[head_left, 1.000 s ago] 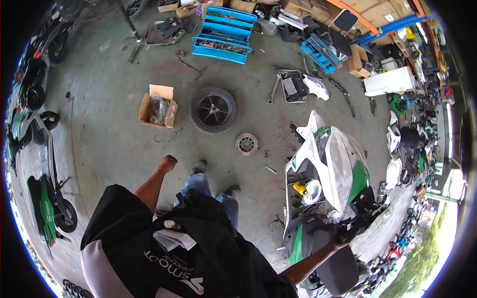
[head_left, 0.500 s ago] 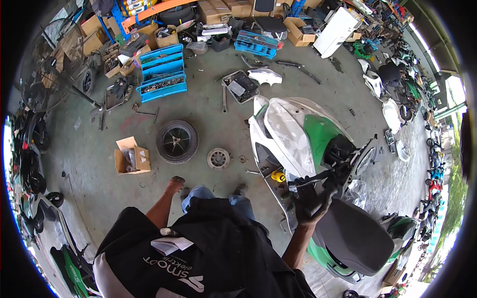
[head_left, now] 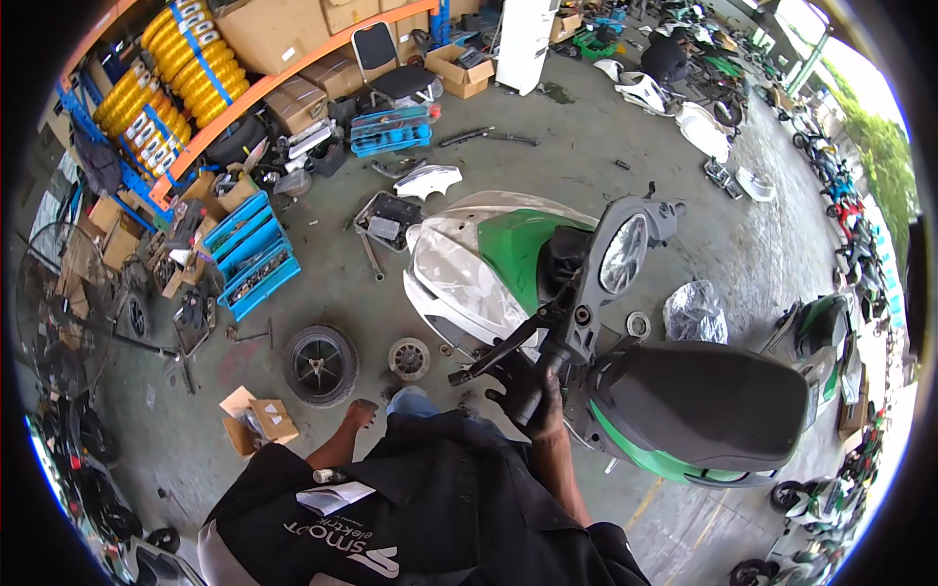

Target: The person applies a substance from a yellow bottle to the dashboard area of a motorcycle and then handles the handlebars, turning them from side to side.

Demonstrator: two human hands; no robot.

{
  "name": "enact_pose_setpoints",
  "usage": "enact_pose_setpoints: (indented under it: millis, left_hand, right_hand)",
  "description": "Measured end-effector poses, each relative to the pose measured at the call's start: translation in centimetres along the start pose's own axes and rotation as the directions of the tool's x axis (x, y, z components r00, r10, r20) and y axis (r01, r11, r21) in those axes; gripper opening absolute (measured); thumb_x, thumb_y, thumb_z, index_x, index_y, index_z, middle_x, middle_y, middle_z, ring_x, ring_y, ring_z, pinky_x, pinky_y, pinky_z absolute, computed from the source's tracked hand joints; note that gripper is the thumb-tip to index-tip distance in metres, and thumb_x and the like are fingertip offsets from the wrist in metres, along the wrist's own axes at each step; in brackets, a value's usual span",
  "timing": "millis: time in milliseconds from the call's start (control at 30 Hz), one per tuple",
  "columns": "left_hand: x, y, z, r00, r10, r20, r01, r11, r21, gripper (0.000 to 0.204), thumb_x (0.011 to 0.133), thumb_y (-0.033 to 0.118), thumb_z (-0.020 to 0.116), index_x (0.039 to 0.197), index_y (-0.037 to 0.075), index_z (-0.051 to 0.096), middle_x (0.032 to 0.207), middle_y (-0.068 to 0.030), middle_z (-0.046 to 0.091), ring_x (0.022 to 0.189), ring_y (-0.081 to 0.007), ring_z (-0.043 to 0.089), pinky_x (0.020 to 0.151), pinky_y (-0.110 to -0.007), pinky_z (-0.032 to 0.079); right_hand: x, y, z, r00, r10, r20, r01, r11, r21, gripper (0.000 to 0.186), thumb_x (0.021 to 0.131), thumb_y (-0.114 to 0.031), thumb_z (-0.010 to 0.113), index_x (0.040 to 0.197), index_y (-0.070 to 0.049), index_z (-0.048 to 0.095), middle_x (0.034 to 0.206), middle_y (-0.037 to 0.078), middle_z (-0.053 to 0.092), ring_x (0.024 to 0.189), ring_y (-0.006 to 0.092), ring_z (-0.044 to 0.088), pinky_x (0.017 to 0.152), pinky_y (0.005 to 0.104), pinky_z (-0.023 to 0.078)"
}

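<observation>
A white and green scooter (head_left: pixel 508 244) stands ahead and to my right, its dark seat (head_left: pixel 699 405) beside my right forearm. My right hand (head_left: pixel 549 402), darkened with grime, wraps round the black handlebar grip (head_left: pixel 528 398). A brake lever (head_left: pixel 498 354) sticks out to the left of that grip. Above the handlebar sits a round mirror (head_left: pixel 623 256). My left hand (head_left: pixel 362 413) hangs low by my side with loose fingers and nothing visible in it. Closest to it are a wheel with a tyre (head_left: pixel 321 365) and a round metal hub part (head_left: pixel 408 358), both on the floor.
An opened cardboard box (head_left: pixel 259 420) lies at the left. Beyond are a blue toolbox (head_left: pixel 252 259), a second blue toolbox (head_left: pixel 391 130), a tray of parts (head_left: pixel 385 220) and a white panel (head_left: pixel 428 182). Clear plastic wrap (head_left: pixel 696 313) lies behind the scooter. More scooters (head_left: pixel 816 337) line the right.
My view has turned to the right and the scooter appears nearer. My right hand, earlier spread at the handlebar, has closed round its grip. The left hand still hangs free.
</observation>
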State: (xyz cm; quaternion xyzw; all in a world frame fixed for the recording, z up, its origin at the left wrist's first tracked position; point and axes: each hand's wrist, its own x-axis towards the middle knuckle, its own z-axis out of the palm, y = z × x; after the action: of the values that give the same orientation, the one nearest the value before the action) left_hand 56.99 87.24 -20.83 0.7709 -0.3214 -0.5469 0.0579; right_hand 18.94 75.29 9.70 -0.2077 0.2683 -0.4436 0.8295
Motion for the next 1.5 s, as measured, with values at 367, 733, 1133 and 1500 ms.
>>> enact_pose_setpoints:
  millis: [367, 733, 1133, 1500]
  left_hand:
    - [8.4, 1.5, 0.3, 0.862, 0.507, -0.018, -0.467, 0.807, 0.362, 0.020, 0.083, 0.022, 0.053, 0.089, 0.008, 0.066, 0.084, -0.0153, 0.067, 0.074, -0.0318, 0.066, 0.064, -0.047, 0.052]
    - [7.7, 4.3, 0.7, 0.823, 0.567, 0.045, -0.517, 0.713, 0.473, 0.025, 0.088, 0.024, 0.048, 0.094, 0.008, 0.067, 0.090, -0.0166, 0.067, 0.079, -0.0340, 0.066, 0.069, -0.047, 0.052]
    - [4.8, 2.9, 1.6, 0.921, 0.388, -0.039, -0.339, 0.845, 0.413, 0.030, 0.090, 0.025, 0.044, 0.103, 0.007, 0.065, 0.091, -0.0156, 0.066, 0.075, -0.0275, 0.066, 0.069, -0.041, 0.053]
    - [5.7, 1.0, 1.9, 0.893, 0.439, 0.103, -0.393, 0.644, 0.656, 0.028, 0.086, 0.021, 0.044, 0.090, 0.006, 0.067, 0.095, -0.0168, 0.067, 0.082, -0.0321, 0.066, 0.073, -0.044, 0.053]
  right_hand:
    - [-2.1, -1.9, -0.9, 0.914, -0.195, -0.356, -0.043, 0.826, -0.562, 0.074, 0.079, -0.055, 0.067, 0.124, 0.000, 0.046, 0.104, 0.013, 0.059, 0.099, 0.0267, 0.057, 0.088, 0.0419, 0.047]
    - [-1.8, -3.7, 1.2, 0.968, 0.053, -0.246, -0.133, 0.938, -0.320, 0.068, 0.079, -0.051, 0.069, 0.119, -0.001, 0.048, 0.100, 0.010, 0.060, 0.095, 0.0243, 0.059, 0.085, 0.0432, 0.050]
    - [-1.1, -2.2, -1.1, 0.991, 0.113, -0.067, -0.117, 0.991, -0.064, 0.070, 0.078, -0.053, 0.068, 0.122, -0.003, 0.046, 0.110, 0.013, 0.058, 0.103, 0.0270, 0.058, 0.093, 0.0475, 0.045]
    - [-1.3, -2.2, -0.8, 0.986, 0.164, -0.023, -0.162, 0.984, 0.069, 0.077, 0.072, -0.047, 0.077, 0.126, -0.002, 0.044, 0.114, 0.012, 0.056, 0.109, 0.0241, 0.052, 0.089, 0.0410, 0.046]
